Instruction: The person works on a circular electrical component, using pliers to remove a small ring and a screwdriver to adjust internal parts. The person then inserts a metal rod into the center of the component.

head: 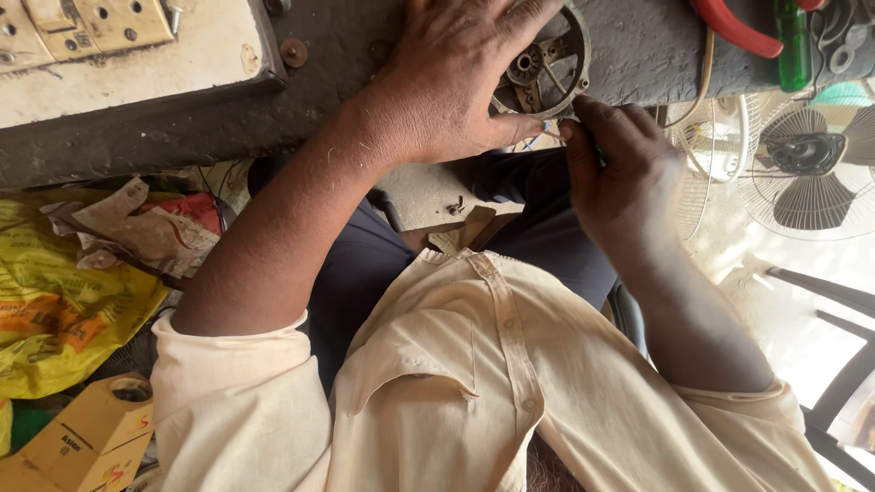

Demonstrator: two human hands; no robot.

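Observation:
My left hand lies over a round spoked metal motor part on the dark workbench and grips its rim, thumb under the bench edge. My right hand is just right of it, with the fingertips pinched on thin wires that have a blue bit at the end, right at the lower rim of the part. Something small and green shows between the right fingers; I cannot tell what it is. Both forearms reach out from cream sleeves.
A cream socket board and a washer sit at the bench's left. Red-handled pliers and a green tool handle lie top right. A caged fan stands to the right. A yellow bag, crumpled paper and a cardboard box fill the left.

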